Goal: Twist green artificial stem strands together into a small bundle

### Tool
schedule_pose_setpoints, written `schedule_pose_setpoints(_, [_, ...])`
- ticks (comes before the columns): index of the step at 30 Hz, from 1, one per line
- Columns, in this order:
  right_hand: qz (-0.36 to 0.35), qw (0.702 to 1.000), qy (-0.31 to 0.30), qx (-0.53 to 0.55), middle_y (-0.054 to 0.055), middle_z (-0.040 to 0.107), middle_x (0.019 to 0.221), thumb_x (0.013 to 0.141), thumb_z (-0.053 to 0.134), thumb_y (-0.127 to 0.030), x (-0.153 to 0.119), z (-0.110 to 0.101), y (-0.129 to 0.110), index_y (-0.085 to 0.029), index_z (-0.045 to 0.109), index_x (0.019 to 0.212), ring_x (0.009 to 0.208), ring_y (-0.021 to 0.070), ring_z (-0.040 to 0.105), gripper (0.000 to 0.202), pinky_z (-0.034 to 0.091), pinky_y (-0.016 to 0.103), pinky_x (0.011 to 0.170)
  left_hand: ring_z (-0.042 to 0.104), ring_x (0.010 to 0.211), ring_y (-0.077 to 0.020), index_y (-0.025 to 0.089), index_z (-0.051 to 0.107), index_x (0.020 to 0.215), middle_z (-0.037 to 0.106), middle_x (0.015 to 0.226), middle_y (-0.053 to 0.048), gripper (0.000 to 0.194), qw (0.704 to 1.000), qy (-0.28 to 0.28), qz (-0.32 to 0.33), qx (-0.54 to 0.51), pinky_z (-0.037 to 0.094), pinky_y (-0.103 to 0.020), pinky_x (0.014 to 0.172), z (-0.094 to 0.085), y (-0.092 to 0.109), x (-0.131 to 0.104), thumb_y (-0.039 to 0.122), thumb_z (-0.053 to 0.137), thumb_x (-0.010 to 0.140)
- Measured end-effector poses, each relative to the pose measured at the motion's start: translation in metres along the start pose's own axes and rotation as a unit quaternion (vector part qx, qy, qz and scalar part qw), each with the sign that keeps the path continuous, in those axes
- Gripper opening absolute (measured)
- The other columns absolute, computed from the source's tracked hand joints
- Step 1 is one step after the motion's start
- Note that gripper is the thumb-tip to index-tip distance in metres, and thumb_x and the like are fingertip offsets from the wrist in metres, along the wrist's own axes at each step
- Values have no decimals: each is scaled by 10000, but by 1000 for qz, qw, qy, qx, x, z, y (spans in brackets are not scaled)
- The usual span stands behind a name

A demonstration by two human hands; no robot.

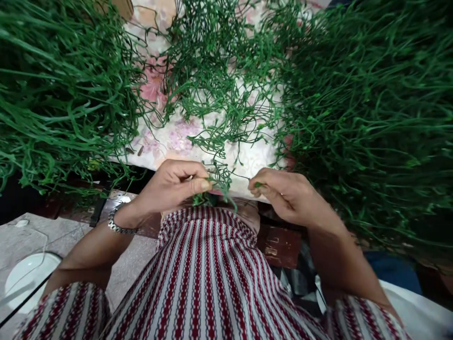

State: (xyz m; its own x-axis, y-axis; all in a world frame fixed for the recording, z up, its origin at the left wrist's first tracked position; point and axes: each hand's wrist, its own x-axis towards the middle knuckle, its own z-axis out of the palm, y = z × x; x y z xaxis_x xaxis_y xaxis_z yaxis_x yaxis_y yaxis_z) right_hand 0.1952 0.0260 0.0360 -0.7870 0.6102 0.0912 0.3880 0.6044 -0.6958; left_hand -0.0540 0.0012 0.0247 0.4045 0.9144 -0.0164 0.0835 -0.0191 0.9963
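My left hand point(175, 184) is closed, thumb pressed on the forefinger, pinching a green plastic-looking plant sprig point(223, 178). Thin stems of the sprig hang between my hands at the front edge of the table. My right hand point(288, 194) is closed too, its fingertips pinching a small green stem piece point(258, 184). One thin dark stem runs from the middle sprig towards the right fingertips; whether the two are joined I cannot tell. Just beyond my hands, loose green sprigs point(226, 101) lie tangled on the floral tablecloth point(184, 134).
Large heaps of green stems rise on the left point(63, 104) and on the right point(371, 113). A brown wooden bench point(279, 245) shows below the table. At the lower left a round white object point(31, 278) lies on a grey surface, with a cable nearby.
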Motion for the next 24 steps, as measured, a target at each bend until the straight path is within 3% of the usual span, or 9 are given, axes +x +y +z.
schedule_pose_setpoints(3, [29, 993, 94, 61, 19, 580, 753, 869, 404, -99, 4, 18, -4, -160, 571, 912, 641, 95, 539, 183, 421, 214, 601, 462, 506, -74, 143, 634, 647, 583, 591, -3, 226, 988, 79, -51, -124, 352, -192, 465, 14, -7, 8, 341, 658, 754])
schedule_pose_setpoints(8, [71, 969, 194, 132, 8, 560, 773, 872, 502, -226, 9, 40, -9, -169, 560, 1000, 657, 97, 525, 151, 427, 209, 595, 469, 475, -61, 143, 666, 665, 564, 546, 9, 186, 974, 96, -45, -198, 389, -165, 449, 30, -8, 17, 319, 691, 723])
schedule_pose_setpoints(12, [67, 967, 207, 131, 14, 572, 824, 817, 602, -295, 13, 53, -9, -191, 573, 972, 729, 122, 547, 189, 451, 242, 660, 462, 486, -58, 154, 694, 730, 575, 586, 7, 148, 976, 115, -19, -184, 391, -165, 447, 39, -13, 17, 301, 701, 714])
schedule_pose_setpoints(18, [62, 954, 242, 169, 4, 532, 763, 816, 606, -259, 15, 65, -8, -186, 568, 932, 701, 121, 520, 142, 455, 260, 658, 462, 482, -59, 196, 721, 875, 655, 681, -6, 160, 976, 154, -6, -154, 402, -176, 458, 47, -20, 11, 284, 669, 751])
schedule_pose_setpoints(24, [42, 947, 288, 133, 23, 544, 846, 778, 634, -231, 17, 71, -9, -195, 515, 836, 804, 148, 526, 137, 448, 293, 720, 541, 683, -110, 177, 677, 772, 628, 713, -7, 75, 978, 199, 60, 13, 436, -222, 656, 50, -16, 9, 229, 625, 786])
